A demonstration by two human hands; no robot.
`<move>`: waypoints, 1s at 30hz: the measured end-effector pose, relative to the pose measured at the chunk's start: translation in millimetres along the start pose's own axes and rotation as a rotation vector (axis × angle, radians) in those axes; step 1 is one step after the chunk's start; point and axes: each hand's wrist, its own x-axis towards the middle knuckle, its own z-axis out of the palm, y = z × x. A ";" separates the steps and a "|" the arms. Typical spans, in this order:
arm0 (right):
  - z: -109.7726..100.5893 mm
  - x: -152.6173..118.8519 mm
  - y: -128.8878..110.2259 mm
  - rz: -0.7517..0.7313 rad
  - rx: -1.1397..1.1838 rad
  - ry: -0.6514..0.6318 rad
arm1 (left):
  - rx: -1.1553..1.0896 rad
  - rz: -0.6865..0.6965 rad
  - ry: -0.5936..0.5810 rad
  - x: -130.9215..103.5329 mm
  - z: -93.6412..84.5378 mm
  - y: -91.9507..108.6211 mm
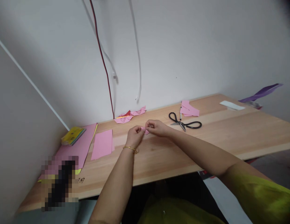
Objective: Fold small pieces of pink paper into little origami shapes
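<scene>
Between my hands, just over the middle of the wooden table (159,158), is a small piece of pink paper (147,132), mostly hidden by my fingers. My left hand (135,136), with a gold bracelet at its wrist, pinches the paper's left side. Fingertips of my right hand (156,127) pinch it from the right. Behind them, near the wall, lie folded pink paper shapes (123,119), with a bit of red and yellow among them. To the right rest black-handled scissors (182,125), blades slightly apart.
Pink paper sheets (102,144) lie left of my hands, beside a larger pink sheet (76,147) bearing a yellow packet (73,135). Behind the scissors are pink scraps (189,109) and a pen (180,114). A white strip (231,105) lies far right. A red-black cable (104,63) hangs along the wall.
</scene>
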 end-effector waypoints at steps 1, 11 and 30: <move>0.3 0.2 0.9 -0.002 -0.005 -0.001 | -0.003 0.007 -0.002 -0.2 0.3 0.2; 5.2 -0.8 0.2 -0.043 -0.193 0.029 | 0.171 0.108 0.050 -3.8 1.0 10.0; 7.9 3.6 9.4 -0.099 0.070 0.047 | -0.310 -0.197 -0.008 -3.0 3.6 7.4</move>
